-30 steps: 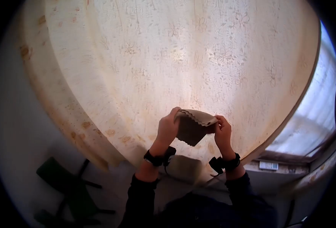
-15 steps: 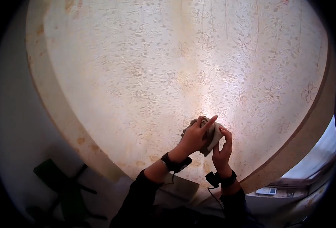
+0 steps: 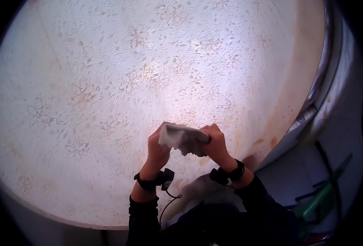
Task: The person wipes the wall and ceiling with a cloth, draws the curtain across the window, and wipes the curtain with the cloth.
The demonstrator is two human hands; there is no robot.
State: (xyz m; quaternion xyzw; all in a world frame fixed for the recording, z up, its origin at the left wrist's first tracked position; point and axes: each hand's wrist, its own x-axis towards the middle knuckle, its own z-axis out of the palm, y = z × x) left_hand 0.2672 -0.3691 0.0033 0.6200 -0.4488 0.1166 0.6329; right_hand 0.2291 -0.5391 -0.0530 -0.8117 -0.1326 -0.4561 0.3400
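Note:
A grey cloth [image 3: 183, 137] is stretched between my two hands, just above the patterned table cover [image 3: 107, 61]. It has a fine ribbed texture at its left part and a ragged, darker lower edge; whether it is a rag, a sock or a glove I cannot make out. The cloth's left end is gripped by my left hand [image 3: 159, 144], whose fingers are partly behind it. My right hand [image 3: 216, 143] has its fingers curled round the right end. Each wrist wears a black strap with a small device and a cable.
The round table's edge curves along the bottom and up the right side, where a shiny metal-looking rim [image 3: 321, 74] shows. Brown stains mark the cover's border. Below right, a green chair [image 3: 317, 203] stands on the floor.
The view has swung round the table. My hands have moved apart, and the cloth, bunched between them before, is now spread between them.

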